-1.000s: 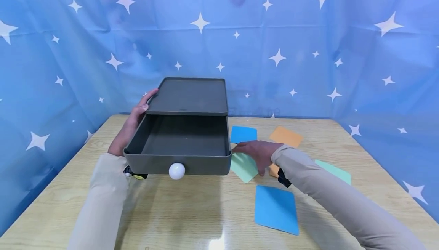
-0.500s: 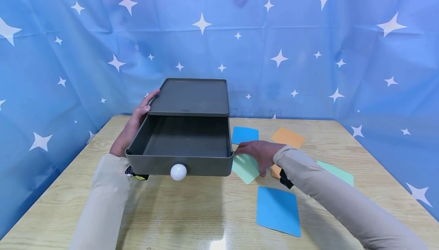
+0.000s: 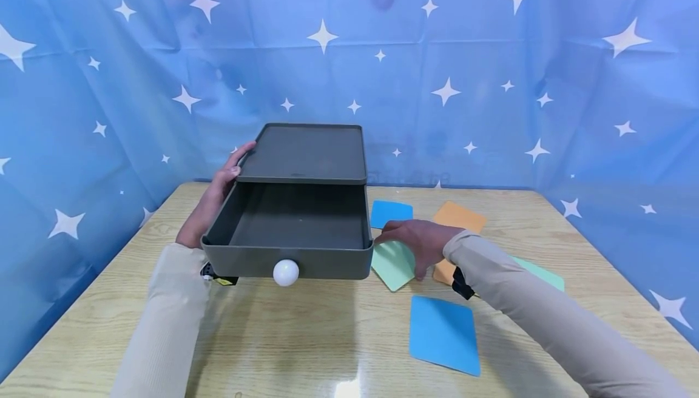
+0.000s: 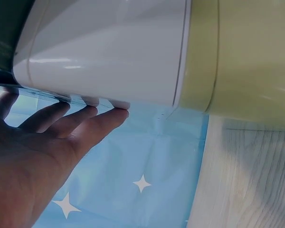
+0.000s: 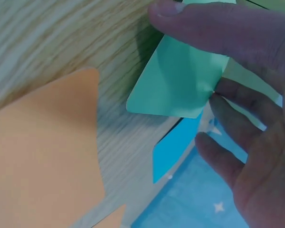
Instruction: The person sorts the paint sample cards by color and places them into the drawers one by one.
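Observation:
A dark grey drawer box (image 3: pixel 303 155) stands on the wooden table (image 3: pixel 306 337). Its drawer (image 3: pixel 295 228), with a white knob (image 3: pixel 286 272), is pulled out and looks empty. My left hand (image 3: pixel 221 182) lies flat against the box's left side, fingers straight; in the left wrist view those fingers (image 4: pixel 61 128) touch the box's wall (image 4: pixel 109 47). My right hand (image 3: pixel 415 241) hovers beside the drawer's right front corner, over a light green card (image 3: pixel 394 264). In the right wrist view the thumb and fingertips (image 5: pixel 218 99) touch the edges of this green card (image 5: pixel 180 80), which lies on the table.
More cards lie to the right of the box: two blue cards (image 3: pixel 391 213) (image 3: pixel 443 332), an orange one (image 3: pixel 459 216), another orange one (image 3: pixel 445 272) partly under my wrist, and a green one (image 3: pixel 537 273). A blue starred cloth (image 3: pixel 491 82) walls in the table.
My right hand has shifted slightly to the right over the green card, uncovering more of the orange card beneath the wrist. The left hand and drawer have stayed put.

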`<state>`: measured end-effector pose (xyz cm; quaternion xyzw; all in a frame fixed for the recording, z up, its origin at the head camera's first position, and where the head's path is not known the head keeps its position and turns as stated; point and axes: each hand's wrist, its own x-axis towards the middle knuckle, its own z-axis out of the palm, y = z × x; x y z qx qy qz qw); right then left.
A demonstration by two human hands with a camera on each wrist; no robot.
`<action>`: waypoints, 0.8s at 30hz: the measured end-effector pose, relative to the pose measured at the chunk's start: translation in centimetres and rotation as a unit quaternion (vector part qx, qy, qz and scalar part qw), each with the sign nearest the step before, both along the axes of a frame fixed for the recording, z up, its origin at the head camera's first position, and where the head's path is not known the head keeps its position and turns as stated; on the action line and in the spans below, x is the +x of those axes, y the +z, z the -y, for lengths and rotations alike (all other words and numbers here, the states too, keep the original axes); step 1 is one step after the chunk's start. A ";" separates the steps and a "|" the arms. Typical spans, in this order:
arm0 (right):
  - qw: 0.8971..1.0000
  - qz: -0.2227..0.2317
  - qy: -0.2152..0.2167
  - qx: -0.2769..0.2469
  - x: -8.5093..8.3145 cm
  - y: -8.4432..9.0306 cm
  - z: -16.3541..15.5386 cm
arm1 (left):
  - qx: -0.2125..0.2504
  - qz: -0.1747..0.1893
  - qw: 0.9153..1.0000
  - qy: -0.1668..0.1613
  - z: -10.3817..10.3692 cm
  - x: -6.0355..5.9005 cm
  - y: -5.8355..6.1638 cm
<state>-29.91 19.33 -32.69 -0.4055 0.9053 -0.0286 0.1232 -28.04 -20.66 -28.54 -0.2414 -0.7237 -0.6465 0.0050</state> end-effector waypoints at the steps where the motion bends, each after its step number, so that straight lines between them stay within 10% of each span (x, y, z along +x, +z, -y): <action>1: 1.000 0.001 -0.001 -0.002 0.1 0.1 -0.1 | 0.001 0.000 1.000 0.000 0.0 0.0 0.0; 24: 0.999 -0.017 -0.001 -0.048 2.0 2.3 -1.5 | 0.009 0.004 1.000 -0.002 -0.1 0.1 0.1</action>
